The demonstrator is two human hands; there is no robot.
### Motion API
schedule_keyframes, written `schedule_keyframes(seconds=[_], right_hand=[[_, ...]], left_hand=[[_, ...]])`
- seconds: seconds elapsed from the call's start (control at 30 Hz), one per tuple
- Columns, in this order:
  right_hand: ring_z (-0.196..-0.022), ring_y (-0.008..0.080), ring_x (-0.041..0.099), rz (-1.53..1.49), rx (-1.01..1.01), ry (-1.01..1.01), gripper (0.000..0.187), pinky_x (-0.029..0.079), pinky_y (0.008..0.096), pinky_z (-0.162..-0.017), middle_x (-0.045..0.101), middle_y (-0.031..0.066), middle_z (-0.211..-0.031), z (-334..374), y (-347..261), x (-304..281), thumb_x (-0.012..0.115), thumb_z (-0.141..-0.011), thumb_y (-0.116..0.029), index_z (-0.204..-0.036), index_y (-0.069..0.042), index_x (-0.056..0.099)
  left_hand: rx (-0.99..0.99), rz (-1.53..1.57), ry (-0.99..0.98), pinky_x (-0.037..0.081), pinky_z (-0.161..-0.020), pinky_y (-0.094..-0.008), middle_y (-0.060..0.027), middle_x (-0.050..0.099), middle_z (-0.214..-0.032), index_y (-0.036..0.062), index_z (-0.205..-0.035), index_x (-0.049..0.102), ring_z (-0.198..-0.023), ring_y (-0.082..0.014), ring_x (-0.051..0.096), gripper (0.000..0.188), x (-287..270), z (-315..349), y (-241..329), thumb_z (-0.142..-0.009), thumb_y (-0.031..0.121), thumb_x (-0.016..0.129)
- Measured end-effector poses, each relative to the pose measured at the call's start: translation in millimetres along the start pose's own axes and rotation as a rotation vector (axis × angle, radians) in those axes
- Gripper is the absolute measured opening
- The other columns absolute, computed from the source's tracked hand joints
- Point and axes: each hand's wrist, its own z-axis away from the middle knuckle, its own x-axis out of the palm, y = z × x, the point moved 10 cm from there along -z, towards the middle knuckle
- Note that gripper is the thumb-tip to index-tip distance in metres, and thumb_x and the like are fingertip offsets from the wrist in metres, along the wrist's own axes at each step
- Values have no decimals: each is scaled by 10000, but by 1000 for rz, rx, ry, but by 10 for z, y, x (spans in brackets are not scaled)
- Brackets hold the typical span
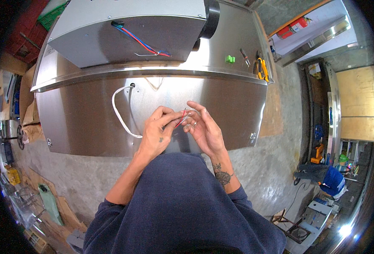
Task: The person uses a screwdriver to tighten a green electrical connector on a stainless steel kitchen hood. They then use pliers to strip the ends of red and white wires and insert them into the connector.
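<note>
My left hand point(156, 132) is closed round the end of a white cable point(117, 111), which loops out of a hole in the sheet-metal panel point(81, 110). Thin red wires point(179, 123) and paler strands stick out past its fingertips. Palm partly up, my right hand point(207, 132) is at the wire ends, one digit stretched out and the other fingers loosely curled and apart. Whether its fingertips touch the strands is hard to tell. Beyond the panel's ridge stands a grey metal box point(136, 42), with red, blue and white wires point(141, 42) hanging from a hole.
Yellow-handled pliers point(262, 69), a screwdriver-like tool point(245, 57) and green connector blocks point(230, 59) lie at the far right of the metal. A black round duct collar point(211, 19) juts from the box. A fire extinguisher point(294, 28) is farther right.
</note>
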Motion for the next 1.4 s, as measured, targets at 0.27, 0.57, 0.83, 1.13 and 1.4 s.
schedule_keyframes(seconds=[0.27, 0.57, 0.83, 1.13, 1.4], right_hand=[[-1051, 278, 694, 1230, -705, 606, 273, 548, 412, -941, 722, 180, -1176, -440, -1523, -765, 642, -1080, -186, -1256, 20, 679], [-1124, 484, 644, 1831, -675, 445, 396, 482, 568, -1046, 685, 288, -1200, -1433, -2088, -1152, 663, -1038, -203, -1348, 43, 654], [-905, 217, 725, 1232, -585, 276, 331, 583, 362, -814, 699, 160, -1094, -920, -1442, -213, 636, -1106, -227, -1282, 49, 684], [-1106, 158, 688, 653, -200, 24, 365, 564, 320, -1011, 687, 79, -1272, -138, -194, 309, 678, -1097, -177, -1411, 7, 655], [-1163, 178, 668, 553, -276, 6, 355, 568, 338, -1047, 655, 111, -1349, -43, -196, 352, 662, -1096, -132, -1415, 21, 633]], left_hand=[[14, 21, 25, 571, -898, -336, -116, 716, -1122, 39, -1232, 793, -1012, -221, 711, 250, -31, 26, 88, -993, 29, 723], [-222, 481, 42, 564, -824, -253, -52, 741, -993, -20, -1305, 722, -896, -95, 675, 276, -62, 48, -284, -1057, 101, 718], [-317, 464, 85, 473, -688, -211, -2, 692, -886, -31, -1226, 731, -773, -40, 572, 266, -198, 120, -320, -1044, 160, 763], [-191, 390, 154, 447, -692, -211, 10, 677, -1001, -21, -1223, 729, -807, -31, 554, 253, -287, 158, -191, -1029, 133, 780], [-148, 191, 128, 409, -641, -222, 10, 635, -924, -14, -1163, 758, -713, -31, 451, 183, -289, 166, -11, -1015, 93, 778]])
